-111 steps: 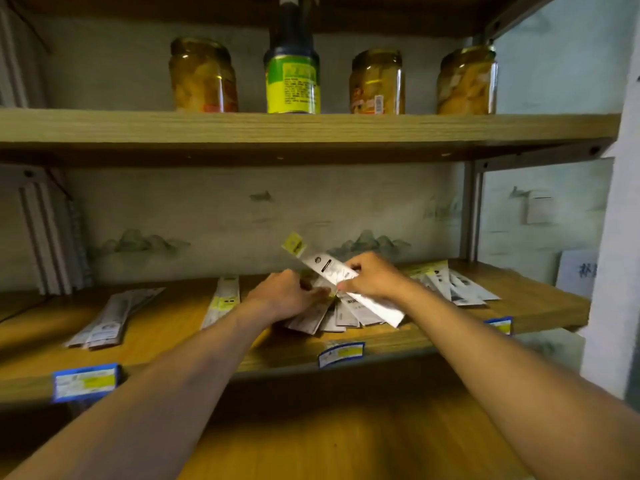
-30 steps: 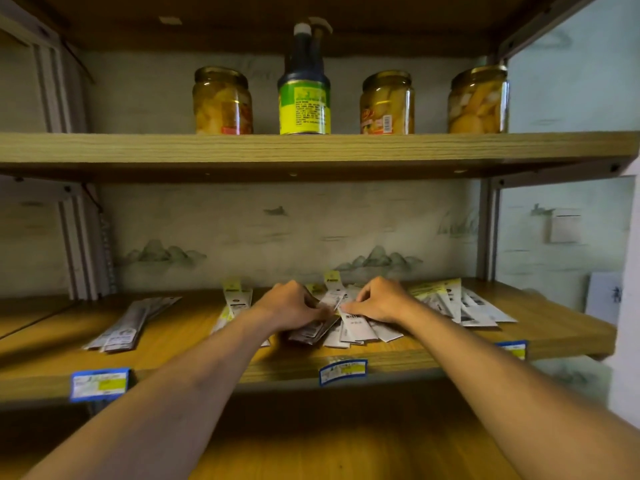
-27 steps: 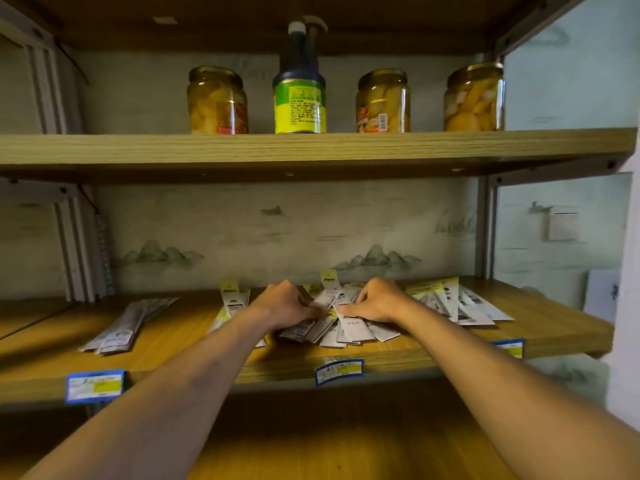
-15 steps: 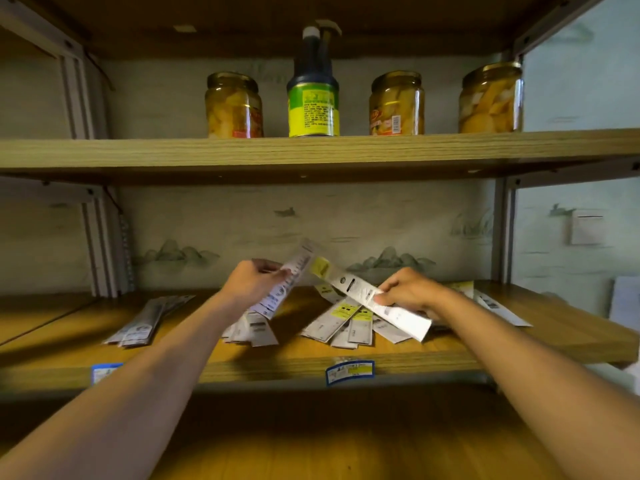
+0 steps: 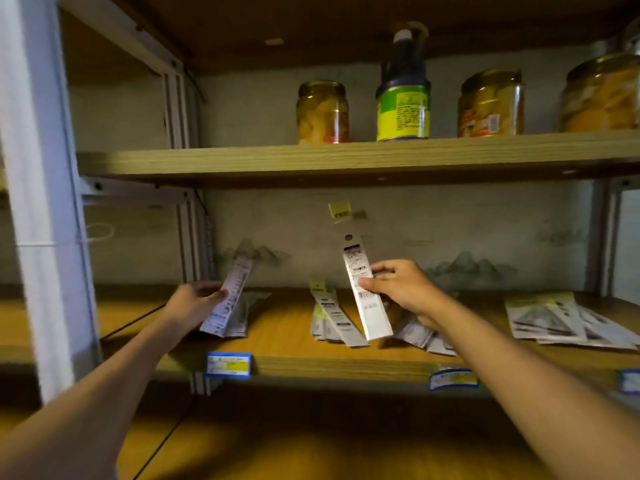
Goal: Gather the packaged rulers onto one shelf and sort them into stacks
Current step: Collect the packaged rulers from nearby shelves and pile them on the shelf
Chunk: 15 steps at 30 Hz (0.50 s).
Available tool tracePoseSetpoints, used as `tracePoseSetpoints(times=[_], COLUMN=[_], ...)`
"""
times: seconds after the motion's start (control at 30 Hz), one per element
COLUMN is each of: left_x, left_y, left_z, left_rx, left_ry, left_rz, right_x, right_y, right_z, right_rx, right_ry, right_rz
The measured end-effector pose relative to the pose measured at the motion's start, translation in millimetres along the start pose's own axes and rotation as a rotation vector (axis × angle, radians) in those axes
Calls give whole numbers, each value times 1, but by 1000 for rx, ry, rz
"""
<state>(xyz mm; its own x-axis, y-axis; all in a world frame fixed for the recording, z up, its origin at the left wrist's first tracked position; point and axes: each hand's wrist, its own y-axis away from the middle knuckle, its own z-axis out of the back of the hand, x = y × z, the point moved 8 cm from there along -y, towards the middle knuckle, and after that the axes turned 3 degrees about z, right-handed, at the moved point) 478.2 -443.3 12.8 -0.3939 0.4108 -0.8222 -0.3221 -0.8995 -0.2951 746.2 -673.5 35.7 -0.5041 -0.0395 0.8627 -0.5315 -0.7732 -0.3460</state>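
One packaged ruler is gripped in the left hand, another pinched by the right hand; each should be laid squarely on its matching stack, edges aligned.

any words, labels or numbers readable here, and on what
No text can be read.
Ruler pack in the right hand: barcode and print, blurred.
Ruler pack in the left hand: print too small.
Bottle: green and yellow label, blurred.
Blue price tags on the shelf edge: unreadable.
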Motion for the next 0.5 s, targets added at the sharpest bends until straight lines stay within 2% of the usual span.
tracePoseSetpoints(times=[0.23, 0.33, 0.5], left_x=[25, 28, 31], left_y=[-27, -25, -24], left_z=[-28, -28, -27], left_rx=[129, 144, 188], left_ry=[-170, -114, 29], left_rz=[-24, -29, -19], right_x=[-2, -8, -10], right_y=[-27, -31, -32], right_z=[-58, -78, -84], right_rx=[-76, -88, -108], right_ry=[-5, 55, 433], right_rz=[-78, -139, -159])
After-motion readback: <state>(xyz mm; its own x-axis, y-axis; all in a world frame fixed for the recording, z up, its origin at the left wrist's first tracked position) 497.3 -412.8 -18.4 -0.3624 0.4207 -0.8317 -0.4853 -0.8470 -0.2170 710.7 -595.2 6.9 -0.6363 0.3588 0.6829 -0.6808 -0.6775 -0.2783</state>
